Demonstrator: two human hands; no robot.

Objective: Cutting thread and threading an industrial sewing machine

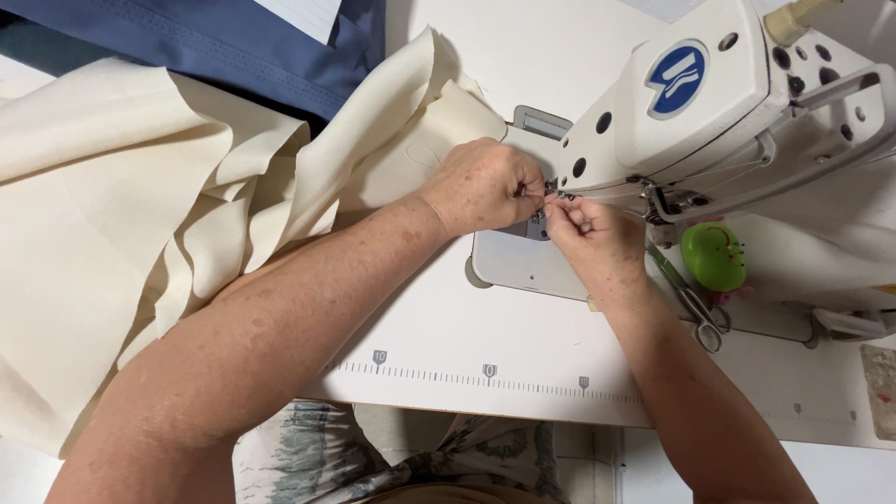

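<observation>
My left hand (485,185) and my right hand (588,233) meet at the needle area (551,191) under the head of a white sewing machine (719,103). Both have fingertips pinched together there, apparently on a thin thread too fine to see clearly. The metal needle plate (532,224) lies just below my fingers. Cream fabric (140,215) lies bunched in folds to the left, under my left forearm, reaching up to the machine.
A green pincushion (714,254) and small scissors (700,313) lie right of the needle plate. Dark blue cloth (215,42) lies at the top left. A ruler scale (485,373) runs along the white table's front edge. Patterned clothing shows below.
</observation>
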